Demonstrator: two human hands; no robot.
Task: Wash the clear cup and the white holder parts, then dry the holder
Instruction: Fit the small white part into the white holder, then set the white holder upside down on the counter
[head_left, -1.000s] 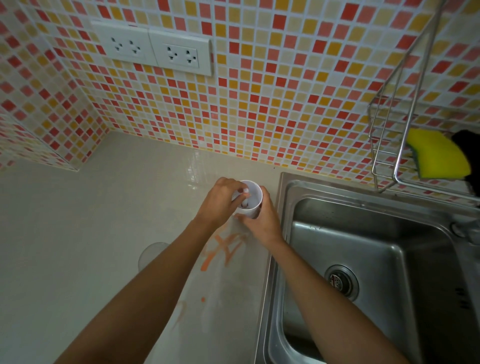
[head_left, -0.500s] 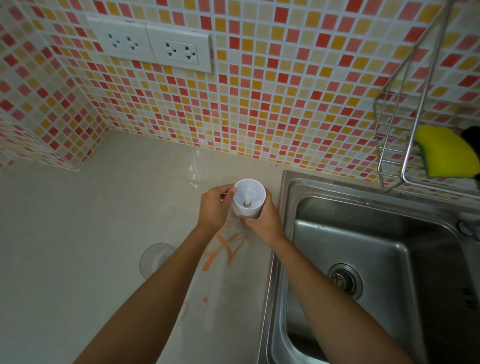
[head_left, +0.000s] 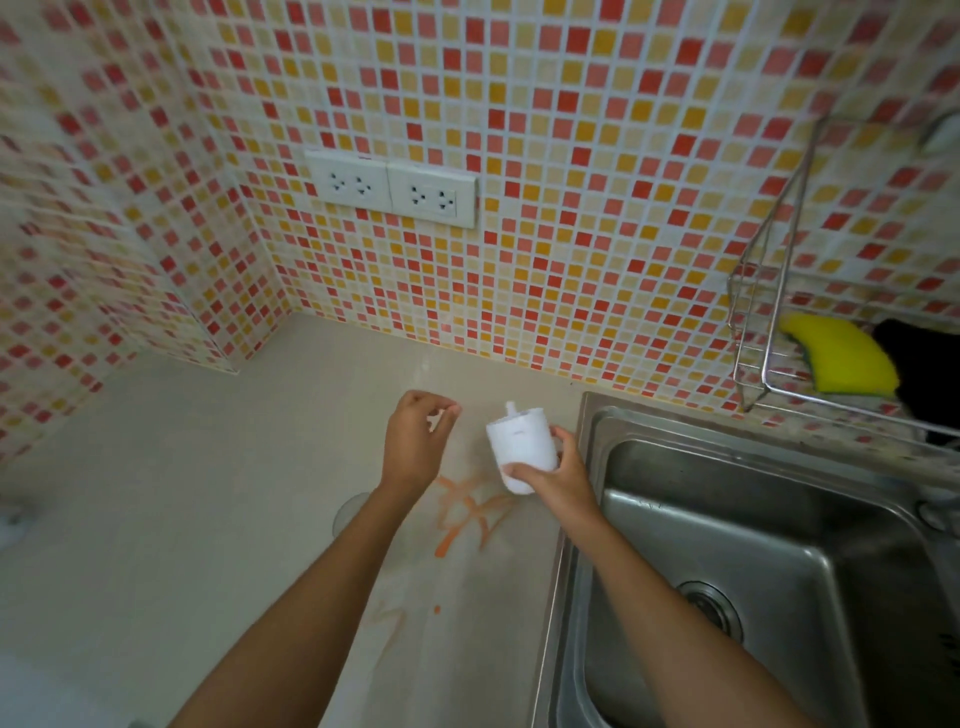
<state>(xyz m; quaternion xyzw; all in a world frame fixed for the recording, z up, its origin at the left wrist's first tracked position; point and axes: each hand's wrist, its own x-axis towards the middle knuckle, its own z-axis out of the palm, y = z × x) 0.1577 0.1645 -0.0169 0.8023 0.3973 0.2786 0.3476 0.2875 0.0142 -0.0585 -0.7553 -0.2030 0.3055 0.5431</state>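
Here the white holder (head_left: 521, 451) sits in the right hand (head_left: 558, 475), fingers wrapped round its lower body, tipped so a small stub on one end points away toward the tiled wall (head_left: 571, 208). It hangs over the counter (head_left: 182, 467), just left of the sink (head_left: 779, 545) rim, not yet over the basin. The left hand (head_left: 415, 441) hovers a little further left of the sink, apart from the holder, its fingers loosely curled with thumb and fingertips close together; whether they pinch some small part I cannot tell. The clear cup (head_left: 353, 512) seems to be the faint round shape on the counter, left of the sink and partly hidden behind the left forearm. Orange smears (head_left: 467, 514) mark the counter between the cup and the sink. Up and right of the sink, a wire rack (head_left: 769, 332) carries a yellow sponge (head_left: 841, 353).

By my reading the job is barely begun: the basin looks dry, no water runs, and the sponge lies unused. Washing the cup and the holder parts, then drying the holder, all appears to remain.
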